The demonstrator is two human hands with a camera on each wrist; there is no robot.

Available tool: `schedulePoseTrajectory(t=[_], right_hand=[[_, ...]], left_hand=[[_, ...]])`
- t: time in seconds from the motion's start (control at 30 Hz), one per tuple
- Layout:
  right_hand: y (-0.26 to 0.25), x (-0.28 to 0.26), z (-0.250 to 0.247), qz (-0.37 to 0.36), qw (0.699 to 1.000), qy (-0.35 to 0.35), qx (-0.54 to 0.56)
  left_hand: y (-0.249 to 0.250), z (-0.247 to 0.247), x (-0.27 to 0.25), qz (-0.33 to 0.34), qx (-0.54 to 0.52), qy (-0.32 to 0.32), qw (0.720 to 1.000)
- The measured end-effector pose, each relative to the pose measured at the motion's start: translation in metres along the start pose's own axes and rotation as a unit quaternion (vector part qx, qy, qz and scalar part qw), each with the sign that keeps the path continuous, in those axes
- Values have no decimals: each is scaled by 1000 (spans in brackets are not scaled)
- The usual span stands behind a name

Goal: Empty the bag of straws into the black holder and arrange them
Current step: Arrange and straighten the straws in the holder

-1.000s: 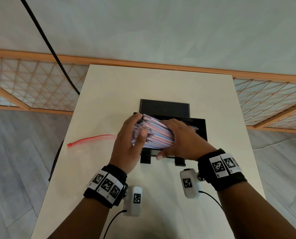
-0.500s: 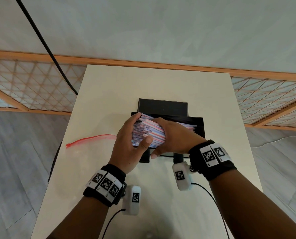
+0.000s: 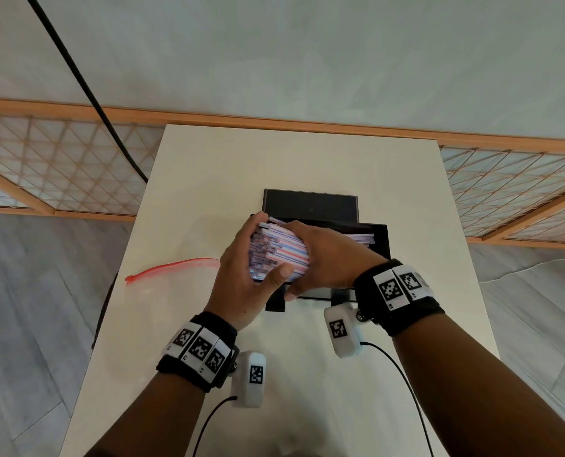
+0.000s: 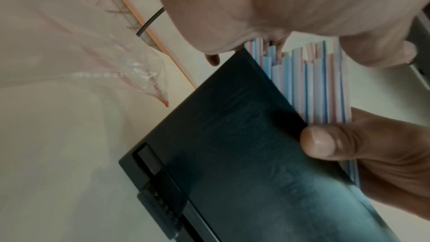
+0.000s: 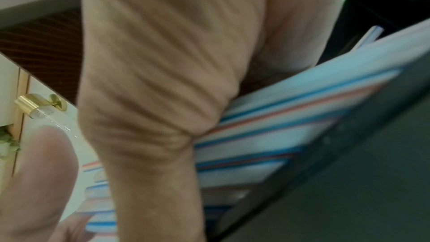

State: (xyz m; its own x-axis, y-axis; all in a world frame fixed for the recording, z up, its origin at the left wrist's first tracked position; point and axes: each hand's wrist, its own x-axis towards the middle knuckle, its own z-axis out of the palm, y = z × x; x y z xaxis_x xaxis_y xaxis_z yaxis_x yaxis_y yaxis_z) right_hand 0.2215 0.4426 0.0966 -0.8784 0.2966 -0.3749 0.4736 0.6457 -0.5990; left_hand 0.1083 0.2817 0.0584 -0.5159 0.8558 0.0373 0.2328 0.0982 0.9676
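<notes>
Together, we gripped the straws [image 3: 276,252] with our left hand [image 3: 244,275] and right hand [image 3: 327,258], both curled round the bundle over the black holder [image 3: 378,239]; the emptied bag [image 3: 172,268] lay left on the table [image 3: 208,179].

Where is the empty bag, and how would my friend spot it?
Start at the pale table and find the black holder in its middle. Look left of the left hand: the bag lies flat there. It is see-through with a red strip along its top edge, unlike the striped straws.
</notes>
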Motion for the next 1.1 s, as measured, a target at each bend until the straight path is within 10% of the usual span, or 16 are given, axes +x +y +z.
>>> schedulePoseTrajectory(t=[1.1], right_hand=[[3,-19,16,14,993,88,-76]], left_hand=[[-3,14,-6,1,67,61,996]])
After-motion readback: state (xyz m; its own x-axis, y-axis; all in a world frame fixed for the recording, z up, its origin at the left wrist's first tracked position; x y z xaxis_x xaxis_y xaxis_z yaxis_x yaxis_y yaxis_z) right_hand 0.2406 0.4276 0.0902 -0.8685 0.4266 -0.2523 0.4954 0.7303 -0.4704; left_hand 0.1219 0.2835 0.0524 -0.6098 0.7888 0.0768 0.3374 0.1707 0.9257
